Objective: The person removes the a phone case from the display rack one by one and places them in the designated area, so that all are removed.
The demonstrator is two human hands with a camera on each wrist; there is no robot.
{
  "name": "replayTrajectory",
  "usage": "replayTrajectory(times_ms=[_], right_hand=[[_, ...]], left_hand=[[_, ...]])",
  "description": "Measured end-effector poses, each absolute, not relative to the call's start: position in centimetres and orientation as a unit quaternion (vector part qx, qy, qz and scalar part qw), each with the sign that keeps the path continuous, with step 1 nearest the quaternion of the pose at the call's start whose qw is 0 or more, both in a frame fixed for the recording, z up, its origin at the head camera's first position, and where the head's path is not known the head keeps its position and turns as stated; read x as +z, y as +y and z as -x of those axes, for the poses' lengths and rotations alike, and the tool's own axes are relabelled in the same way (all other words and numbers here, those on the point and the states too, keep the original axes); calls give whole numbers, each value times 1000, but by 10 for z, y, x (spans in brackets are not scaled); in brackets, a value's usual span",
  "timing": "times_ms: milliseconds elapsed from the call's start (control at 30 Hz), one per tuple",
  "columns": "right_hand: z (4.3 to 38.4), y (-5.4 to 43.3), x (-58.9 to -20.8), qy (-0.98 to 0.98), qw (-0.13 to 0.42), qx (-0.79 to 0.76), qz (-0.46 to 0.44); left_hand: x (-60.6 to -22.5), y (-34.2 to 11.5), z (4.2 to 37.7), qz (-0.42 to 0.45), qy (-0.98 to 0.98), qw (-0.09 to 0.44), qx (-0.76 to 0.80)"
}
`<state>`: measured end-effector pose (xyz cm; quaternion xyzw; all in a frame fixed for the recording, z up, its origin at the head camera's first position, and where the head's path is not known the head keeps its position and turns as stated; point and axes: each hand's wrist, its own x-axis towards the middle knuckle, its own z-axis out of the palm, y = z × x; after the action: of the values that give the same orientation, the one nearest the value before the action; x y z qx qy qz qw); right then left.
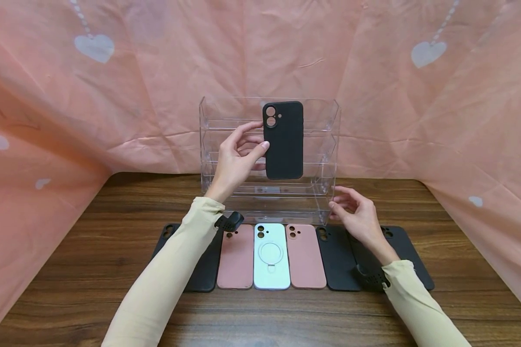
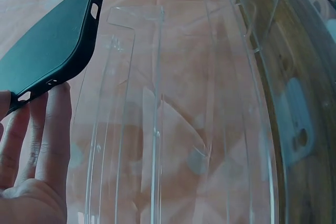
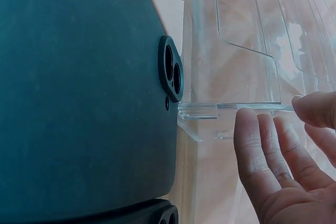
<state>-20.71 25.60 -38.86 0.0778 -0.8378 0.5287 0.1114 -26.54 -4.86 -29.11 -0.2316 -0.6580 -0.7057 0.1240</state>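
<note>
My left hand (image 1: 239, 156) pinches a black phone case (image 1: 285, 144) by its left edge, thumb in front and fingers behind. The case stands upright in the air before a clear acrylic tiered display rack (image 1: 269, 216), its two camera holes at the upper left. In the left wrist view the case (image 2: 52, 40) is tilted above the fingers. At the rack's lower right corner, my right hand (image 1: 358, 214) grips the side panel; the right wrist view has the thumb and fingers on opposite sides of the panel's edge (image 3: 231, 106).
Several phone cases lie in a row before the rack: black ones at both ends, two pink cases (image 1: 306, 258) and a white case (image 1: 271, 277) with a ring. The wooden table (image 1: 260, 318) is bounded by a pink heart-print cloth (image 1: 156, 86).
</note>
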Motion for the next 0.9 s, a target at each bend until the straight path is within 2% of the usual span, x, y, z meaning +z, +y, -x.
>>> replayTrajectory(times_ms=[333, 900], right_hand=[[206, 255, -388, -830, 116, 538, -84], [206, 255, -387, -836, 119, 531, -78]], left_hand=[[-303, -64, 256, 224, -685, 139, -679], [-317, -91, 240, 194, -691, 107, -688]])
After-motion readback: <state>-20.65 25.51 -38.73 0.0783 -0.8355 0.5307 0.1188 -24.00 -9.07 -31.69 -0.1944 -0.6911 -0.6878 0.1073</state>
